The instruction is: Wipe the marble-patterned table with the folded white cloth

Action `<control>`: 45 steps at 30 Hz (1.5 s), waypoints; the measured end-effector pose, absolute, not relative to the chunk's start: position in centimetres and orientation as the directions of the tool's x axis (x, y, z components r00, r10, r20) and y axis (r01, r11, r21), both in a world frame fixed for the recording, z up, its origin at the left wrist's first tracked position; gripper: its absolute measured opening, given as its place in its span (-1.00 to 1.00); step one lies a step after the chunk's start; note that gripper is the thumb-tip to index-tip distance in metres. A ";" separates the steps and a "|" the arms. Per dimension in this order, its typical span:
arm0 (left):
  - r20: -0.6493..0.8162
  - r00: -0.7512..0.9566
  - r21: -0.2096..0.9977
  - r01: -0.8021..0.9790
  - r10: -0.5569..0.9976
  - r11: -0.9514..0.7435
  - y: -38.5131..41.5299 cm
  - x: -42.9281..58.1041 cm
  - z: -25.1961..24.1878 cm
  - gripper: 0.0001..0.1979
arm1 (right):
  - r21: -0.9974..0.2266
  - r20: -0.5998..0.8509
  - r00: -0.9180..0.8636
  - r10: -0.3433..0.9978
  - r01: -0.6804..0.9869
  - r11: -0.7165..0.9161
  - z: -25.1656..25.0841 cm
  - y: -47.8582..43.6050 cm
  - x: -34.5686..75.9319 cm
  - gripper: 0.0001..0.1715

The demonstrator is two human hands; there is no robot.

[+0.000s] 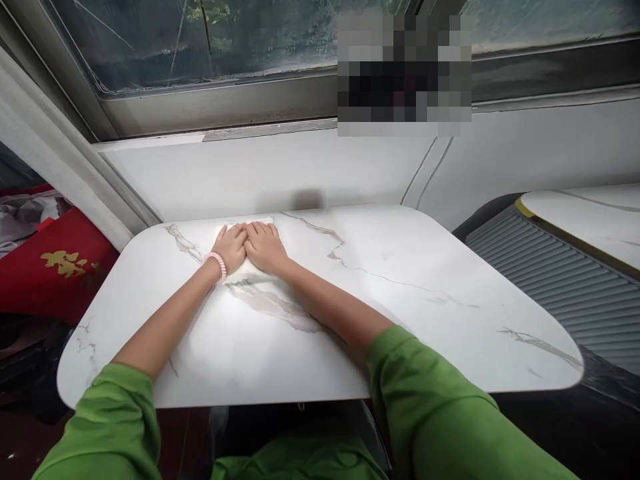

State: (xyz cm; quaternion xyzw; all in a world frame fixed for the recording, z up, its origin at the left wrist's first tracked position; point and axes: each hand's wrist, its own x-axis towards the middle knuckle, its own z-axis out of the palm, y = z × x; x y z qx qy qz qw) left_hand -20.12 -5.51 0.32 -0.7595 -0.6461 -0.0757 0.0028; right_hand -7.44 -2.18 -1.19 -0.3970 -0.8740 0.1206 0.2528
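My left hand (231, 245) and my right hand (265, 245) lie side by side, palms down, near the far edge of a white marble-patterned table (410, 320). Under both of them is a thin white cloth (249, 271), mostly covered by the palms and hard to tell from the white tabletop. The fingers of each hand are stretched out flat and point toward the wall, and the two hands touch at the index fingers. A pale pink coiled band (220, 265) circles my left wrist.
Behind the table rise a white wall panel (280, 170) and a metal-framed window (220, 110). On the left is a red bag (65, 263) with gold lettering. A grey ribbed panel (545, 280) and another white top (595, 213) stand on the right.
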 end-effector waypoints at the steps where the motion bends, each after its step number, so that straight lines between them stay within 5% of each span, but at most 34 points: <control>1: 0.129 0.160 0.097 0.980 0.979 -0.173 -4.3 -20.9 0.3 -0.49 | -0.416 0.351 -0.546 0.761 0.637 0.649 -1.2 -1.1 -8.2 -0.51; 11: 0.285 0.163 0.167 0.962 0.945 -0.217 3.8 -24.3 -0.7 -0.57 | -0.383 0.363 -0.491 0.792 0.696 0.607 -1.3 5.6 -11.0 -0.60; 21: 0.287 0.118 0.113 0.981 0.951 -0.156 2.5 -23.8 -1.0 -0.60 | -0.365 0.374 -0.514 0.771 0.683 0.633 -1.2 4.9 -10.5 -0.60; 34: 0.223 0.210 0.074 0.970 0.952 -0.231 -12.3 -19.4 -0.7 -0.54 | -0.364 0.326 -0.565 0.758 0.665 0.652 -0.3 -9.4 -5.1 -0.53; 45: 0.262 0.275 0.050 0.953 0.925 -0.297 -27.8 -16.4 -0.8 -0.43 | -0.644 0.164 -0.714 0.680 0.445 0.622 0.4 -21.8 -0.6 -0.33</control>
